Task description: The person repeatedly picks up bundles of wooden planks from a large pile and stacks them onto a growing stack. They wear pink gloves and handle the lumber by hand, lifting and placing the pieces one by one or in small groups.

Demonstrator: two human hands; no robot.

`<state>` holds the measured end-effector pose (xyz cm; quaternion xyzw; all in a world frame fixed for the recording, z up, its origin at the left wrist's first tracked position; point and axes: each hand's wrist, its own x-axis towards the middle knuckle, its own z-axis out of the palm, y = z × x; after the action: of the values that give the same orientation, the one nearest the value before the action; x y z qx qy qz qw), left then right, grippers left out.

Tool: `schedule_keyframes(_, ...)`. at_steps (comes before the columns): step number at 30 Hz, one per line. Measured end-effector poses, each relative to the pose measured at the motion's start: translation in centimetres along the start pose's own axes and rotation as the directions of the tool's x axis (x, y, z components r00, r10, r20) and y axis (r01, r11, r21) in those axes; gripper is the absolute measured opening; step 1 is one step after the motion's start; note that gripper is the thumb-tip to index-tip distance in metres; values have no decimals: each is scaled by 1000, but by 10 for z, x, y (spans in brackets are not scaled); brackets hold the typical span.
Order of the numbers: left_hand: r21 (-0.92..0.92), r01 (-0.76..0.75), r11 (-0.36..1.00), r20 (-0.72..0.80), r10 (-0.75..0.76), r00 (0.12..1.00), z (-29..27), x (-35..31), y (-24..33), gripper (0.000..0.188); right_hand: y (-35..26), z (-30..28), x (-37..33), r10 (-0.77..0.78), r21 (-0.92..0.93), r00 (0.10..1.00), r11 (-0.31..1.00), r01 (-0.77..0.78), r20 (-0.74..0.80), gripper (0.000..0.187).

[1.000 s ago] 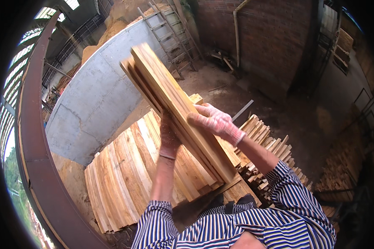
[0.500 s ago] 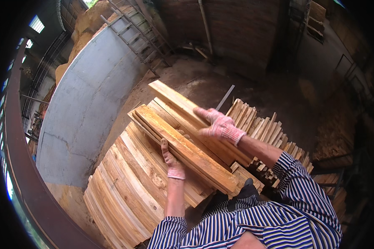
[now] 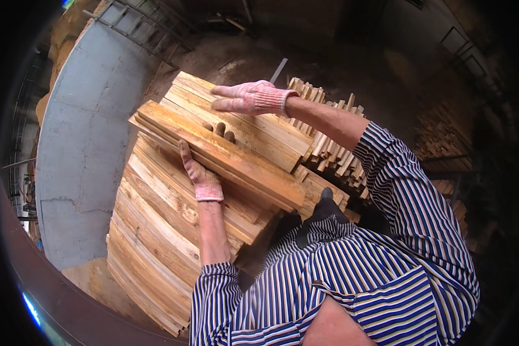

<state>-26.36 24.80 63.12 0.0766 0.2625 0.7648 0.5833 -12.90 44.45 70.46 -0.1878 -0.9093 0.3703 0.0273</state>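
My left hand (image 3: 199,175), in a pink-and-white knit glove, is closed around a few stacked wooden boards (image 3: 225,154). Its thumb presses the near edge while dark fingertips show past the far edge. The boards are held slantwise above a large pile of planks (image 3: 155,213). My right hand (image 3: 252,98), gloved the same way, is over the planks (image 3: 259,131) at the far side of the pile. Its fingers are stretched out and apart, and it holds nothing. Whether it touches the plank under it, I cannot tell.
A stack of narrow wooden strips (image 3: 334,138) stands beyond the pile to the right. On the left is a curved grey wall (image 3: 86,150), with a ladder (image 3: 138,26) behind it. A dark brown rail (image 3: 69,300) curves along the lower left. More lumber (image 3: 444,130) lies far right.
My right hand has let go of the board it was gripping, which now lies on the pile. The left hand still holds its boards. The whole view has shifted.
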Motion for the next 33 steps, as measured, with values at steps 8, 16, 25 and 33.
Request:
schedule_keyframes(8,934,-310,175,129,646,752,-7,-9,29,85,-108,13,-32,124,264,988,954,-144,92,86)
schedule_keyframes(16,422,-149,894,-446,348,824,37,-82,90,62,-101,18,-11,-160,466,986,876,123,39,83)
schedule_keyframes(25,770,618,155,-547,658,517,-29,-326,220,104,-129,23,-14,-371,-122,850,889,442,375,82)
schedule_keyframes(33,521,719,-460,-450,568,689,-112,-366,293,90,-146,81,-5,-165,-471,867,784,405,470,97)
